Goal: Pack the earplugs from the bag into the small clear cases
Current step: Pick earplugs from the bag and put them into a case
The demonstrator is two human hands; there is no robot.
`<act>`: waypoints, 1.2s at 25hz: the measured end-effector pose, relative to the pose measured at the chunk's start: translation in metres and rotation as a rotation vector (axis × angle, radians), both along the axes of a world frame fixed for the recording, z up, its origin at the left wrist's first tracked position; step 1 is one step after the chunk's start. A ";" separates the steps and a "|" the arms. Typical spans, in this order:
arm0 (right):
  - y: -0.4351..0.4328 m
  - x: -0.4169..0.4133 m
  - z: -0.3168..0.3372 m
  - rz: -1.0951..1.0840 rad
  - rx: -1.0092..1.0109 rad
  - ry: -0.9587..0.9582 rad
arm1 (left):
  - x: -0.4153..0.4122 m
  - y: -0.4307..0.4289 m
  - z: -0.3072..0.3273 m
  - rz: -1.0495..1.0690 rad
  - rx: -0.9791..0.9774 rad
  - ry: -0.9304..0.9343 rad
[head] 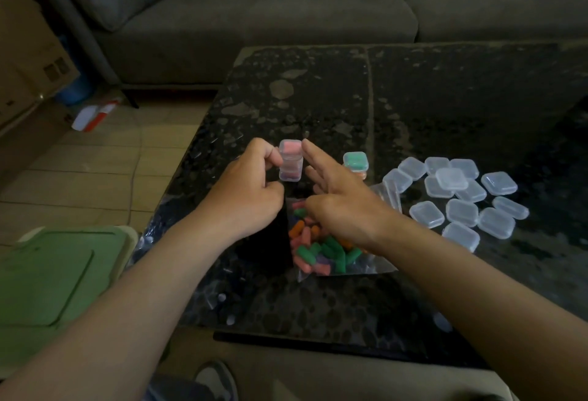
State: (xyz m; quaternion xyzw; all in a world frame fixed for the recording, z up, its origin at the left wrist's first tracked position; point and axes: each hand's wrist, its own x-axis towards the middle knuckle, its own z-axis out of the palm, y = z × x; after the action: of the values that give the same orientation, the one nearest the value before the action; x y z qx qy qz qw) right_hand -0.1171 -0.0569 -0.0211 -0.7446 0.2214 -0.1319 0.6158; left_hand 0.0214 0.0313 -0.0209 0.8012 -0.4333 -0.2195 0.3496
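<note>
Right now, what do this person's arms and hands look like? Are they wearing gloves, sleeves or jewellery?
Nothing is worn on them. The left hand and right hand have no gloves and no rings that show, and there is no watch or bracelet at the wrists. The forearms have no sleeves as far as the picture's edge. No markings show in the dim light.

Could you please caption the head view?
Left hand holds a stack of filled cases; open right hand hovers over the earplug bag.

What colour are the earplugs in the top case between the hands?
Pink, in the top case of the stack; head view.
</note>
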 end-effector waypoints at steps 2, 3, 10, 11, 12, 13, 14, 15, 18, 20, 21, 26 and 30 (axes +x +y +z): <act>-0.003 0.000 -0.002 0.012 0.002 0.012 | 0.001 -0.001 -0.001 -0.001 0.016 -0.016; -0.004 0.001 -0.003 0.017 -0.001 0.014 | 0.002 -0.002 -0.002 -0.001 0.020 -0.025; -0.005 0.002 -0.003 -0.012 -0.033 0.026 | 0.006 -0.006 -0.008 -0.001 0.037 -0.044; -0.004 0.001 -0.003 -0.006 -0.020 0.014 | 0.006 -0.006 -0.009 -0.003 0.035 -0.045; -0.004 0.001 -0.004 0.005 -0.007 0.002 | 0.007 -0.006 -0.009 -0.003 0.033 -0.044; -0.005 0.002 -0.005 0.010 0.000 0.003 | 0.007 -0.006 -0.010 -0.005 0.029 -0.043; -0.005 0.002 -0.006 0.011 0.005 0.008 | 0.008 -0.006 -0.010 -0.007 0.025 -0.042; -0.005 0.003 -0.007 0.012 0.014 0.009 | 0.008 -0.006 -0.010 -0.010 0.019 -0.042; -0.004 0.002 -0.006 0.020 0.037 -0.005 | 0.009 -0.005 -0.011 -0.005 0.010 -0.044; -0.004 0.002 -0.006 0.022 0.038 -0.004 | 0.011 -0.005 -0.012 -0.003 0.003 -0.047; -0.004 0.002 -0.006 0.020 0.035 -0.002 | 0.012 -0.005 -0.013 -0.005 -0.002 -0.049; -0.003 0.002 -0.006 -0.010 0.016 0.045 | 0.013 -0.004 -0.012 -0.013 -0.004 -0.058; -0.003 0.001 -0.003 -0.041 0.011 0.052 | 0.016 -0.001 -0.008 0.017 -0.005 -0.093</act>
State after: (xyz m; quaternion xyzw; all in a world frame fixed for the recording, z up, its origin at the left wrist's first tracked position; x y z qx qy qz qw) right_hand -0.1159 -0.0596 -0.0236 -0.7397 0.2533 -0.1239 0.6111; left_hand 0.0375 0.0306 -0.0293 0.8133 -0.4427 -0.1779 0.3330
